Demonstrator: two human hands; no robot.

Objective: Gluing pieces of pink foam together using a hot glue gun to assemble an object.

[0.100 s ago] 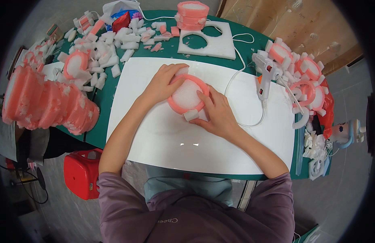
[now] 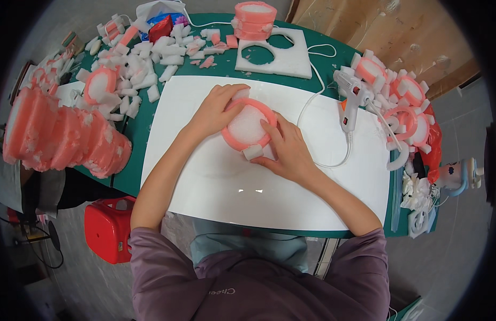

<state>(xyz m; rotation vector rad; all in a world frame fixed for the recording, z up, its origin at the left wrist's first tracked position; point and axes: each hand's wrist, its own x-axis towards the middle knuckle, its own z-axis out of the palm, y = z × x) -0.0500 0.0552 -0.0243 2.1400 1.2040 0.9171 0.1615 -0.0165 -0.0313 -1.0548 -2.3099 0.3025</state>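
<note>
Both hands hold a round foam piece (image 2: 247, 124) with a pink rim and a white centre, over the white board (image 2: 216, 192). My left hand (image 2: 218, 109) grips its upper left side, thumb along the pink rim; a small white foam block shows by those fingers. On the right side my right hand (image 2: 286, 145) is closed round the rim, with the thumb below and a finger over the white centre. Another small white foam block (image 2: 253, 152) sits at the lower edge of the ring, beside the right thumb. The undersides are hidden.
A white glue gun (image 2: 350, 99) with a cord lies at the right, by a pile of pink-and-white foam pieces (image 2: 411, 91). Foam scraps (image 2: 146, 67) cover the far left; stacked pink rings (image 2: 60, 131) stand left. A foam sheet with round holes (image 2: 290, 56) lies far back.
</note>
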